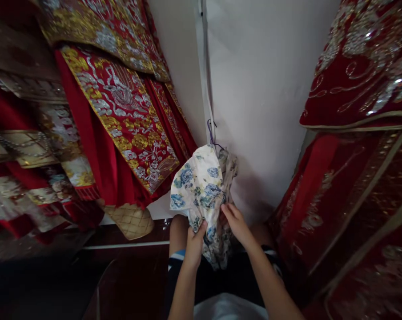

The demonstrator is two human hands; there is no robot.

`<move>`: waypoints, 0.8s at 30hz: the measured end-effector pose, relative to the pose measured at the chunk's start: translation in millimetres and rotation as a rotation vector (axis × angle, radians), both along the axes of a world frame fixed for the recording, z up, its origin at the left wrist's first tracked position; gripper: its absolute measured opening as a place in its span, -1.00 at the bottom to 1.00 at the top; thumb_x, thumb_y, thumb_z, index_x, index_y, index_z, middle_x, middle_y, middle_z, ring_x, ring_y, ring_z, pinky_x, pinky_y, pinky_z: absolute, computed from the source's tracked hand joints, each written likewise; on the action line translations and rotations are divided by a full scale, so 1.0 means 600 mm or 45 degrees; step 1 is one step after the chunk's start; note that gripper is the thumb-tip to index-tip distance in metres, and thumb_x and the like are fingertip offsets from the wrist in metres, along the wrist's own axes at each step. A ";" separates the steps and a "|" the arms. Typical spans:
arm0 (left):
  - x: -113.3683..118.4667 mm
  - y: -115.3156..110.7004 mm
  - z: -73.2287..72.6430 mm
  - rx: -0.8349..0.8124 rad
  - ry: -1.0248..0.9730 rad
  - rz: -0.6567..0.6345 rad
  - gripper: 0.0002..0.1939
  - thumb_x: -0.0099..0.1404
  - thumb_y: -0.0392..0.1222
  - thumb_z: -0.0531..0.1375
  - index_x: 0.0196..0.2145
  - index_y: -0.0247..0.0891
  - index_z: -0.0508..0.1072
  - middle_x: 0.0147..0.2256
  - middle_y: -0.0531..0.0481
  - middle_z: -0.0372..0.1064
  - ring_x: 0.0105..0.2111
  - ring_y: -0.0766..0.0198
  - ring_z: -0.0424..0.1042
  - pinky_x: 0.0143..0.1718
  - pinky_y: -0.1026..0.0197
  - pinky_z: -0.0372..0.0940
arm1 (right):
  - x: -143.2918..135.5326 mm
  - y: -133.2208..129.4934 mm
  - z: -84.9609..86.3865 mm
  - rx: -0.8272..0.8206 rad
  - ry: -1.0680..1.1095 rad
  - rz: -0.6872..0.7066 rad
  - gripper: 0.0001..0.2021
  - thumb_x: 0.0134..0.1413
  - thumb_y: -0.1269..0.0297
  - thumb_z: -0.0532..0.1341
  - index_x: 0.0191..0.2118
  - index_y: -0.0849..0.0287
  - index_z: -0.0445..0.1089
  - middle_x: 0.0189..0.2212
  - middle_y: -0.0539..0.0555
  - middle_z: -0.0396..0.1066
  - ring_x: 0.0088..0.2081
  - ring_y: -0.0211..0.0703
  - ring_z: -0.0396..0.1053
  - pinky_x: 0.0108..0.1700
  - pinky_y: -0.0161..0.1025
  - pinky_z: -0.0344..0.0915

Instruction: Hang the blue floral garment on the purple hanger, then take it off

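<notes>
A white garment with blue and green flowers (211, 191) hangs against the wall in front of me, gathered and folded so that its exact cut does not show. Its purple hanger (210, 129) is hooked on a pale strap (203, 58) that runs down the wall. My left hand (196, 244) is closed on the lower left of the cloth, thumb up. To the right, my right hand (237, 223) pinches the garment's right edge between thumb and fingers. The lower end of the fabric drops between my knees.
Red gowns with gold and silver embroidery (121, 115) hang on the left. More red beaded gowns (361, 84) crowd the right side. Below the left gowns pokes a tan quilted piece (130, 221). Pale wall (261, 80) stands ahead, and dark glossy floor (134, 275) lies lower left.
</notes>
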State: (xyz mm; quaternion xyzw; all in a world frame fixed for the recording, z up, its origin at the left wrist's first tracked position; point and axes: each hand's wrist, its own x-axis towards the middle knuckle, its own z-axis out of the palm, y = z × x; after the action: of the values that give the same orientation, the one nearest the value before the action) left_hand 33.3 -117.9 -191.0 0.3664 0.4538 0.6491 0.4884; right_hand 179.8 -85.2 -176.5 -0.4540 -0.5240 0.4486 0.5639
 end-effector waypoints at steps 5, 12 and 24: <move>0.017 -0.015 0.013 0.022 -0.067 -0.033 -0.49 0.03 -0.09 0.37 -0.03 -0.17 0.47 -0.02 -0.09 0.49 0.14 0.00 0.34 0.17 0.04 0.23 | 0.002 -0.002 0.019 0.026 0.018 0.042 -0.69 0.00 -0.07 0.19 -0.39 0.10 0.29 -0.59 -0.08 0.28 -0.54 -0.22 0.24 -0.50 -0.29 0.17; 0.022 -0.014 0.014 0.045 -0.022 0.071 -0.51 0.09 -0.08 0.34 -0.01 -0.19 0.42 -0.02 -0.10 0.47 0.12 0.01 0.35 0.17 0.05 0.22 | 0.024 -0.019 0.050 -0.057 0.184 0.022 -0.76 -0.11 0.09 0.22 -0.57 0.13 0.29 -0.68 -0.08 0.20 -0.62 -0.28 0.12 -0.57 -0.31 0.03; 0.041 -0.025 0.025 0.637 0.972 0.372 -0.69 0.23 -0.19 0.22 -0.06 -0.21 0.35 -0.06 -0.14 0.33 0.03 0.08 0.31 0.12 0.03 0.16 | 0.021 -0.052 0.073 0.041 -0.031 0.237 -0.79 -0.06 0.21 0.21 -0.61 0.16 0.37 -0.75 -0.10 0.17 -0.65 -0.30 0.10 -0.54 -0.31 0.01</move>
State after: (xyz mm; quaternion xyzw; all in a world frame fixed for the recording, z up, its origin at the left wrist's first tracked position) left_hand 57.7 -132.8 -176.2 0.6174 0.4774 0.6191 0.0873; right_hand 192.3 -116.4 -132.6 -0.3998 -0.5779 0.4851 0.5204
